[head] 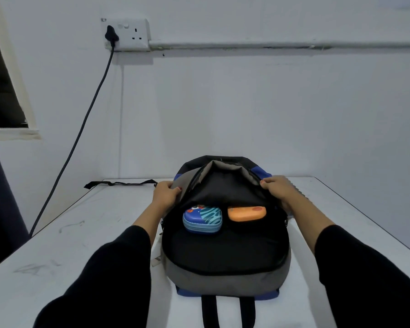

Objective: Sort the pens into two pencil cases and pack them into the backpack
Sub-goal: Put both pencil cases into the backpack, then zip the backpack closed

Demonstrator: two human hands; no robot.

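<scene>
Outstretched arms (109, 268) (365, 268), hands (166, 194) (278, 189) on backpack (223, 279)

The one wide-angle camera is riding on the person's head, looking forward and down along the table (57, 256), sitting close over the backpack (225, 280) and facing the wall (246, 110) just behind it, which is filling the upper half.

Both arms reach forward, roughly parallel, black sleeves (109, 268) ending mid-forearm, wrists bare. Left hand (166, 194) curled, thumb toward the middle, gripping the backpack (225, 282) flap's left edge. Right hand (279, 189) curled likewise on the right edge. Hands well apart, about level.
</scene>
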